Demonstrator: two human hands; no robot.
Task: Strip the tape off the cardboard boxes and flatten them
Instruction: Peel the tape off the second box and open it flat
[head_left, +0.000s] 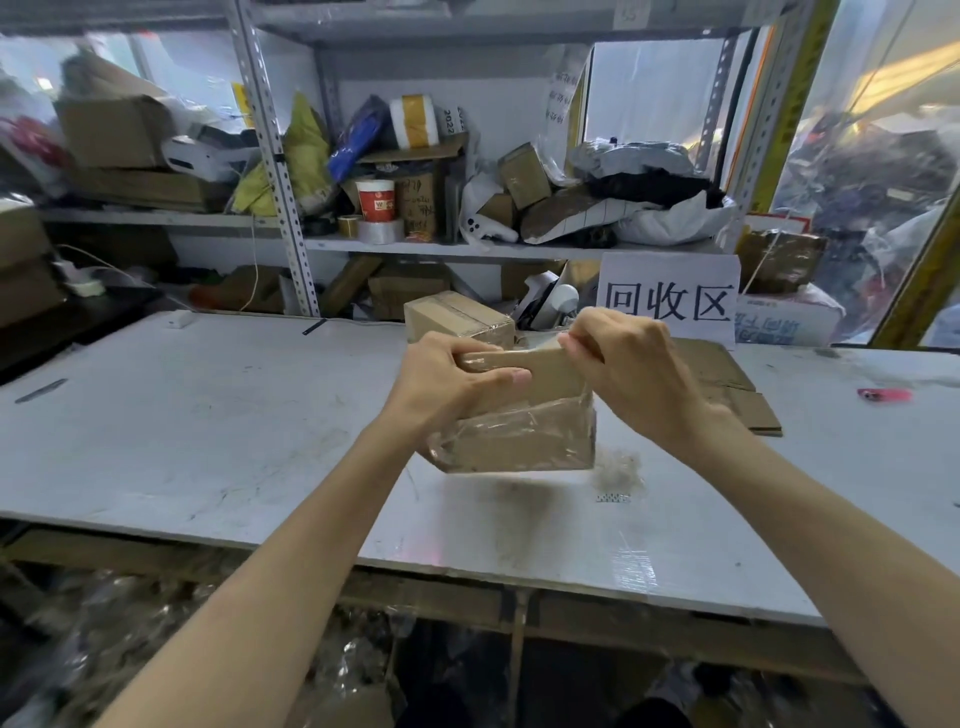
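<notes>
Both hands hold the box (524, 441) above the tabletop (208, 415): left hand (447, 379) curled round its top flap, right hand (634, 364) pinching the far corner, possibly a tape end. Clear tape (498, 423) wraps it. A second box (457, 317) sits behind.

A parcel-depot recycling corner: metal shelving (270, 156) heaped with parcels, tape rolls (382, 231), a "回收区" sign (669, 299), scuffed worktable (208, 415).

Across my desk (218, 415), at its far edge, a white paper sign (669, 299) reads 回收区 in large black characters. Up on the metal shelf (467, 248), a white strip (448, 122) shows 2022.
</notes>
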